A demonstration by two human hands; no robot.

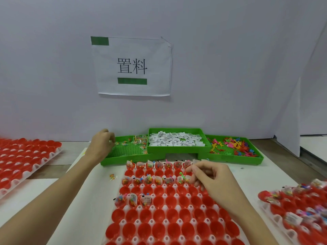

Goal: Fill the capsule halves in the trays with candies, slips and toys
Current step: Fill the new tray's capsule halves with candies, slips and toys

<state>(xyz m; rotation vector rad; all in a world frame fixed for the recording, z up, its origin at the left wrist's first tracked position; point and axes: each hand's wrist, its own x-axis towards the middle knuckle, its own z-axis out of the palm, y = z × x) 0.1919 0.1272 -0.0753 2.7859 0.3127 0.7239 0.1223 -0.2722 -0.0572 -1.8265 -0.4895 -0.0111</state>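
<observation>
So the landmark here was the middle tray [169,232], the white one full of red capsule halves [177,214] right in front of the person. Nearest rows were all bare red cups, three rows or so with nothing in them. Further up, one row had three filled halves at its left end, then a bare row, then a row with about seven filled ones, another bare row, and the far row with about seven more. Looked like every other row was getting done, which I'd guess was on purpose.

The right hand [210,175] hung over the right end of that second filled row, fingers curled loosely downward, thumb and forefinger close together. Couldn't tell whether it actually had anything pinched. My read is it was dropping a piece into a half there.

One stray candy pack [112,176] lay on the table just left of the tray.

Two more trays of halves: an unfilled one [26,161] well off to the left, and a partly filled one [297,209] to the right.

Beyond the tray sat three green bins: candies [123,151], slips [175,141], toys [233,147]. The left hand [100,144] was at the candy bin's left edge, fingers bunched, apparently on a pack, too blurry to be sure.

Next move, I'd say: bring candy back to the third filled row and carry on rightward from the third half.
</observation>
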